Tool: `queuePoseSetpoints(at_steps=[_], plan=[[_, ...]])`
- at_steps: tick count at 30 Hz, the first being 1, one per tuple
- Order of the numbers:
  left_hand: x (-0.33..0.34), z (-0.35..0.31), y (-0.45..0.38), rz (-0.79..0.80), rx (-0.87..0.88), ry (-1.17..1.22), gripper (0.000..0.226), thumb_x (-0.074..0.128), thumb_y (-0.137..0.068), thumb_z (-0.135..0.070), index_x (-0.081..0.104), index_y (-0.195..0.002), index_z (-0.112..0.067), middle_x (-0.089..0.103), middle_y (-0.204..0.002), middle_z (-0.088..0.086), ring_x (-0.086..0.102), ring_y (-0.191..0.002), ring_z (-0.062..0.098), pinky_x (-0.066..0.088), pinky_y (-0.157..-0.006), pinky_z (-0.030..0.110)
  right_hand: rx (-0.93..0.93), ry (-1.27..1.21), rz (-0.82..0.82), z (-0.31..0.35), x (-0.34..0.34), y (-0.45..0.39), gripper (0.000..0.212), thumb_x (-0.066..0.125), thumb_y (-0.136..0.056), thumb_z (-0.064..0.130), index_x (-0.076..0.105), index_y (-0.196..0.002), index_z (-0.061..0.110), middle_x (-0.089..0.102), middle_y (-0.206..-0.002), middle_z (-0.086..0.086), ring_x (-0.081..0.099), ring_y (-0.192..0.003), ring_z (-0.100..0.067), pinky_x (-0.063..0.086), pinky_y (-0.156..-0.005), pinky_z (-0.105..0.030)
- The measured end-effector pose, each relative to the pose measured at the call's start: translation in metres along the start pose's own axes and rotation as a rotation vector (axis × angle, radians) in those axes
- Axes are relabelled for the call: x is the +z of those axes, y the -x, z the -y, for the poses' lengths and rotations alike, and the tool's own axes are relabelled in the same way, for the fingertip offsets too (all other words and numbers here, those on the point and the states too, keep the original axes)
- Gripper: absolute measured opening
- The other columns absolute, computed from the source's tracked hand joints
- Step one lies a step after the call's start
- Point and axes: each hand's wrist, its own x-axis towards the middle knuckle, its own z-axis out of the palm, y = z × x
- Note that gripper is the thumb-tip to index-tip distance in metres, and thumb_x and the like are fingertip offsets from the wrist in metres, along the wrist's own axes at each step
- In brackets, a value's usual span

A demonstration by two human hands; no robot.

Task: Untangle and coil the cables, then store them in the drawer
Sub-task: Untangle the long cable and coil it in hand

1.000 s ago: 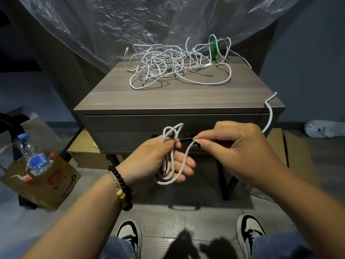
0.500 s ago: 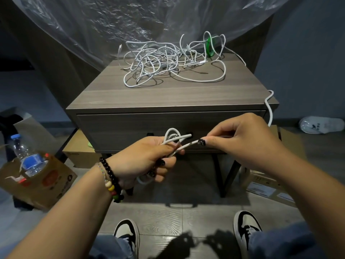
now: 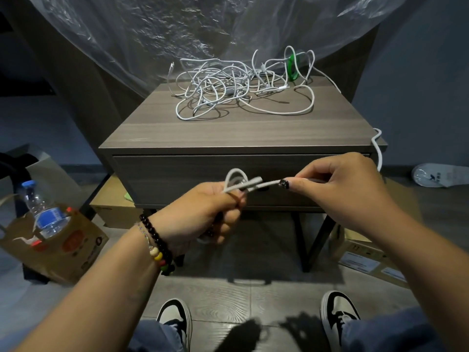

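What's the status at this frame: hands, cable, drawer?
Left hand grips coiled white cable; right hand pinches its free run. Drawer shut. Tangled pile waits on nightstand. Nothing blocking.

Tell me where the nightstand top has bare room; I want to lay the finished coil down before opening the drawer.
The front strip of the nightstand top is bare, bordered by the front edge and the tangled cables behind. The left front corner is free too. The back half is crowded, and at the right edge the white cable hangs over.
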Motion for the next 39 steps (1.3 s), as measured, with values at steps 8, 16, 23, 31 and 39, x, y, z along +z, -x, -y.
queuePoseSetpoints(at_steps=[8, 16, 23, 31, 39], plan=[[-0.010, -0.013, -0.007, -0.342, 0.224, 0.396, 0.028, 0.032, -0.100, -0.013, 0.042, -0.074, -0.016, 0.026, -0.046, -0.007, 0.020, -0.033, 0.003, 0.018, -0.033, 0.009, -0.109, 0.069, -0.107, -0.003, -0.005, -0.004, 0.013, 0.065, -0.085, 0.031, 0.077, -0.079, 0.028, 0.063, -0.059, 0.019, 0.057, -0.069, 0.003, 0.035, -0.055, -0.006], [-0.038, -0.019, -0.002, -0.457, 0.297, 0.545, 0.027, 0.034, -0.100, -0.015, 0.042, -0.074, -0.017, 0.024, -0.047, -0.008, 0.021, -0.034, 0.003, 0.018, -0.033, 0.010, -0.201, 0.191, -0.272, -0.014, -0.018, -0.013, 0.009, 0.068, -0.087, 0.020, 0.076, -0.090, 0.017, 0.065, -0.079, 0.006, 0.058, -0.073, -0.007, 0.038, -0.067, -0.006], [-0.029, -0.020, -0.005, -0.429, 0.254, 0.608, 0.027, 0.036, -0.100, -0.016, 0.044, -0.074, -0.017, 0.023, -0.049, -0.007, 0.021, -0.034, 0.003, 0.015, -0.033, 0.014, -0.086, 0.279, -0.352, -0.032, -0.026, -0.026, 0.013, 0.064, -0.089, 0.015, 0.075, -0.097, 0.017, 0.064, -0.088, 0.005, 0.056, -0.086, -0.014, 0.039, -0.077, -0.026], [-0.026, -0.031, -0.014, -0.467, 0.220, 0.852, 0.033, 0.036, -0.101, -0.026, 0.042, -0.070, -0.019, 0.024, -0.048, -0.009, 0.021, -0.035, 0.003, 0.015, -0.037, 0.015, -0.079, 0.422, -0.700, -0.074, -0.051, -0.047, 0.015, 0.063, -0.084, 0.008, 0.071, -0.096, 0.007, 0.066, -0.093, -0.012, 0.057, -0.090, -0.030, 0.047, -0.072, -0.040], [-0.006, -0.030, -0.035, -0.459, 0.135, 0.703, 0.027, 0.035, -0.100, -0.015, 0.042, -0.074, -0.016, 0.025, -0.045, -0.007, 0.022, -0.030, 0.004, 0.017, -0.032, 0.012, 0.364, 0.011, -0.713, -0.124, -0.068, -0.083, 0.018, 0.060, -0.087, 0.014, 0.074, -0.095, 0.008, 0.071, -0.094, -0.014, 0.065, -0.089, -0.033, 0.054, -0.079, -0.043]])
